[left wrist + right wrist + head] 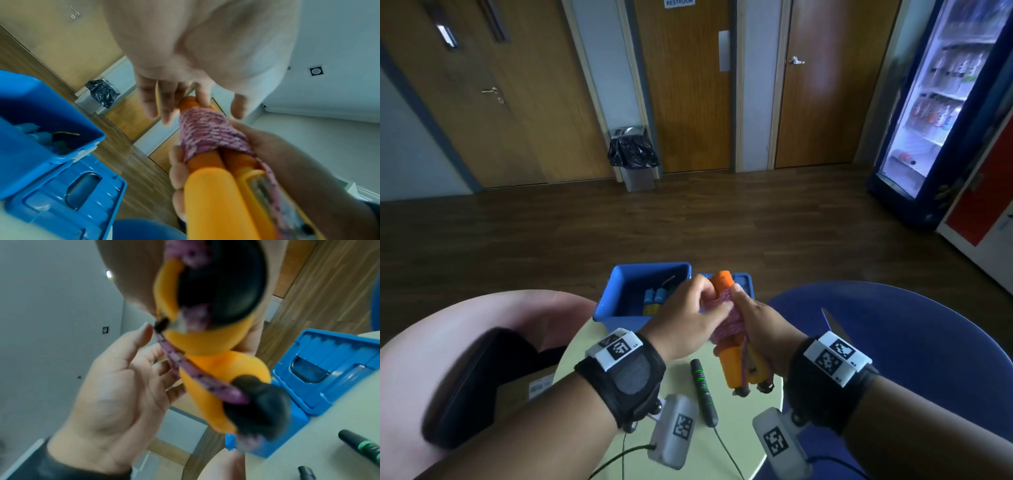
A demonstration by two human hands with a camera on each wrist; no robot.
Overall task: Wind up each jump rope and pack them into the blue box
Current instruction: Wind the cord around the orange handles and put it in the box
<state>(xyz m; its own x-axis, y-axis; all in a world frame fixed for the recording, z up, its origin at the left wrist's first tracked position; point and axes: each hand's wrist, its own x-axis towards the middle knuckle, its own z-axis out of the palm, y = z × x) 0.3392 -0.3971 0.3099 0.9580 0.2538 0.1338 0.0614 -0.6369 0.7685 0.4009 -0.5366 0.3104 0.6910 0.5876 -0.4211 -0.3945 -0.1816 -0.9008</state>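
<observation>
The round pale table [688,442] carries the blue box [619,308], its lid [743,284], and a black-green handle [703,390].

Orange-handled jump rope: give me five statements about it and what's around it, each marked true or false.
1. Pink cord is wound around the orange handles. True.
2. The right hand grips the handle bundle. True.
3. The blue box holds nothing. False: blue-handled items already lie inside it.
4. The black and green handle is in the left hand. False: it lies on the table, and the left hand's fingers work at the pink cord near the top of the orange handles.
5. The orange-handled rope is already in the box. False: both hands hold it above the table.
</observation>
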